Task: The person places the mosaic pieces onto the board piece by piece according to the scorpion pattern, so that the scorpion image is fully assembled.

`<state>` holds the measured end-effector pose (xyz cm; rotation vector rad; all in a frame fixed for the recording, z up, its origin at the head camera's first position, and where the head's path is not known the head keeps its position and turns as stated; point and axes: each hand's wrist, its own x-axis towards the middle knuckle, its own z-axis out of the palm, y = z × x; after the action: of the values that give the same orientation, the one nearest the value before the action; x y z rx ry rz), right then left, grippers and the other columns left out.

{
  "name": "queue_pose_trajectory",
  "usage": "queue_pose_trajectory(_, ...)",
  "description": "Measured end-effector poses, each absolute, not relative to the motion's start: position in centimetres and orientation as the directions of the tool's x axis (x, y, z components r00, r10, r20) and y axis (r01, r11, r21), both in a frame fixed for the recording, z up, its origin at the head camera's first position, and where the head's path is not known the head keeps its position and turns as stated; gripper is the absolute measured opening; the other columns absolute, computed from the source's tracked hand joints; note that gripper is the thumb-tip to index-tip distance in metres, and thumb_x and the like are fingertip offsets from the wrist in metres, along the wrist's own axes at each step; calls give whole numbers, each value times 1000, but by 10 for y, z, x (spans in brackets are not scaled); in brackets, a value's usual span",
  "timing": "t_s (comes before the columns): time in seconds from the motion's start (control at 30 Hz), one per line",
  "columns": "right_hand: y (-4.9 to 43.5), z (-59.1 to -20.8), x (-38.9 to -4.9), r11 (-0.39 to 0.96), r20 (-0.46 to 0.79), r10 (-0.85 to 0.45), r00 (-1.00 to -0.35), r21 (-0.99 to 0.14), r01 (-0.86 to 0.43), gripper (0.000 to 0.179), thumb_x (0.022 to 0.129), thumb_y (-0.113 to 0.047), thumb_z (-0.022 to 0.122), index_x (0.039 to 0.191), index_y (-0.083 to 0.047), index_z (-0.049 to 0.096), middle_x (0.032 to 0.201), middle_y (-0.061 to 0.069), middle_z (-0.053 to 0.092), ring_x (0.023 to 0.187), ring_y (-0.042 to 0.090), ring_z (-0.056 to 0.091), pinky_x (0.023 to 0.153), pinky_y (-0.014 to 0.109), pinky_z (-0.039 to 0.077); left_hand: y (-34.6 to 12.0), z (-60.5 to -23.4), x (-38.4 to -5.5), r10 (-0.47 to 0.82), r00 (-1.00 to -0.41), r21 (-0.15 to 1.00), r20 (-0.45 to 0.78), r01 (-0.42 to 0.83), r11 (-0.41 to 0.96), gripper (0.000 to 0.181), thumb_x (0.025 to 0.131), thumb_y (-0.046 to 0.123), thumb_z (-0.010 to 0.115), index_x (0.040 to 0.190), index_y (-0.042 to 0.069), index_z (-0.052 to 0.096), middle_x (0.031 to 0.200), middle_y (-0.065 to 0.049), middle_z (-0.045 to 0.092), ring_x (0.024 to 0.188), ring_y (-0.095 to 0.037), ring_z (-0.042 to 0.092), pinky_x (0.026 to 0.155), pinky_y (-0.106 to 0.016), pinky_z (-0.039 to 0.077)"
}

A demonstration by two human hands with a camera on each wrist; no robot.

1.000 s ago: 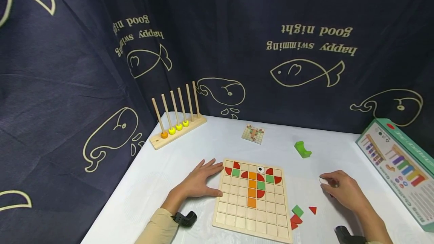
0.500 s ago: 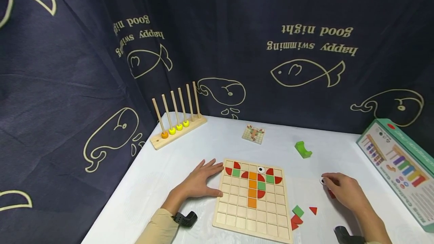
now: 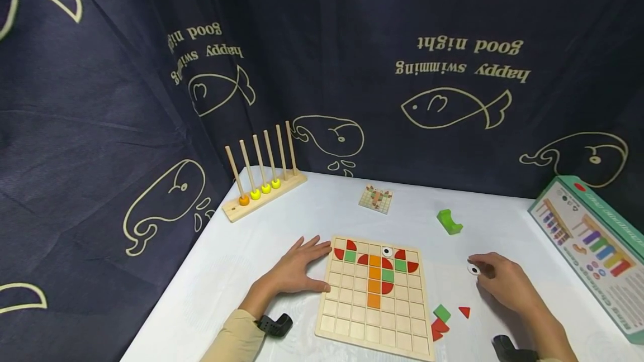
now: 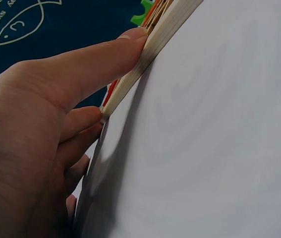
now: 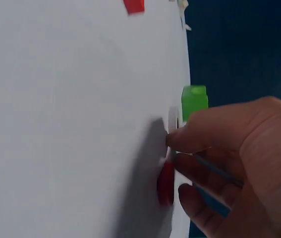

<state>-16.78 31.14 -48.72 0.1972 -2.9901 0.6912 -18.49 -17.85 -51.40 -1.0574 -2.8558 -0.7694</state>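
Observation:
My left hand (image 3: 298, 271) lies spread beside the wooden grid board (image 3: 347, 325); its thumb and fingertips touch the left edge. In the left wrist view, the thumb (image 4: 130, 44) presses the board's side. Orange, red and green tiles fill some upper cells of the board, along with a white eye tile (image 3: 387, 251). To the right, my right hand (image 3: 505, 282) pinches a second round eye tile (image 3: 473, 268) between thumb and fingers. Seen from the right wrist, that tile is edge-on, and a red piece (image 5: 166, 183) shows just below the fingertips.
Loose green (image 3: 442, 313) and red tiles (image 3: 440, 325) lie right of the board, near a red triangle (image 3: 464, 312). Behind are a small pattern card (image 3: 375, 199), a green arched block (image 3: 449, 222) and a peg stand with beads (image 3: 264, 197). A box (image 3: 588, 250) stands far right.
My right hand has shifted slightly left with the eye tile, whose face shows more now. The red piece below that hand is hidden in the head view. My left hand stays still.

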Motion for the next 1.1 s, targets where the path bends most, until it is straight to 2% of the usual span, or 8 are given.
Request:
queue_pose_trajectory(0.07,306,-487,-168,879,89,-135,-987,-449,-161,43,70,2,67,113,1,67,107,19,65,93,35,62,79,55,51,-178,-514,-185,613,-773,444,166,613,653,93,74,69,67,145,14,44,151,4,36,143,-23,20,116,-51,7)
queue_pose_trajectory(0.13,303,-486,-168,876,86,-142,-986,-453,-166,43,72,0,69,115,0,66,109,19,64,96,36,61,82,57,49,-178,-514,-185,614,-770,440,170,617,653,93,74,70,66,145,14,44,151,4,36,143,-24,20,116,-51,7)
queue_pose_trajectory(0.33,301,-485,-166,900,89,-92,-992,-419,-121,45,75,-16,79,113,3,66,98,12,63,85,27,58,75,49,51,-177,-511,-184,615,-769,439,171,619,651,92,74,69,66,145,14,45,151,3,36,143,-25,21,116,-52,9)
queue_pose_trajectory(0.5,300,-484,-164,901,77,-70,-995,-422,-96,36,76,-13,79,107,2,69,92,9,63,80,23,57,72,45,53,-177,-510,-183,610,-776,448,160,608,655,92,74,68,68,145,14,45,151,2,37,143,-24,20,116,-50,7)
queue_pose_trajectory(0.67,289,-481,-165,894,103,-103,-989,-426,-138,30,75,-11,78,103,-2,72,90,5,63,77,20,55,67,40,51,-177,-509,-182,609,-777,455,156,604,654,92,74,67,68,145,14,44,151,2,37,143,-24,20,116,-51,7)
queue_pose_trajectory(0.93,267,-475,-172,868,121,-173,-977,-450,-210,29,76,-9,75,104,-5,73,91,0,61,77,16,52,63,33,48,-176,-511,-183,606,-782,454,149,598,660,92,74,69,67,145,15,44,151,5,36,143,-24,20,116,-51,7)
queue_pose_trajectory(1.1,249,-467,-181,847,135,-211,-968,-469,-250,29,77,-6,73,106,-7,73,97,0,62,80,16,54,65,32,50,-177,-510,-183,604,-782,451,152,598,662,92,74,69,67,146,15,44,151,2,36,143,-25,20,116,-52,8)
